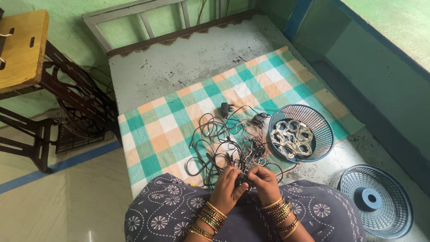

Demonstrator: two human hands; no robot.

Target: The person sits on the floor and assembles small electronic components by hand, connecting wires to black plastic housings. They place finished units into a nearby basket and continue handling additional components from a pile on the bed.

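1. The left hand [227, 184] and right hand [264, 181] meet just above the lap, fingers [236, 188] curled closed around a small dark plug [242, 180] pinched between both hands. Only a bit of it shows between the fingertips; its exact shape cannot be told.
2. Both wrists carry stacks of thin, shiny bangles [210, 218] in gold, red and green. The lap is covered by dark grey fabric [165, 210] printed with white round flower motifs.
3. Just beyond the hands lies a loose tangle of thin black cables [224, 139], looped and knotted, some running back into the grip. A black adapter [225, 108] sits at the tangle's far edge.
4. The tangle rests on a checked cloth [156, 130] of teal, orange and white squares, soft and flat.
5. Right of the tangle, on the cloth, stands a round blue plastic basket [323, 132] with slotted walls, holding coiled white cables [291, 139].
6. A second blue basket [394, 201], shallow and slotted, lies off the cloth at the right.
7. The cloth covers part of a worn, speckled grey bed [188, 62].
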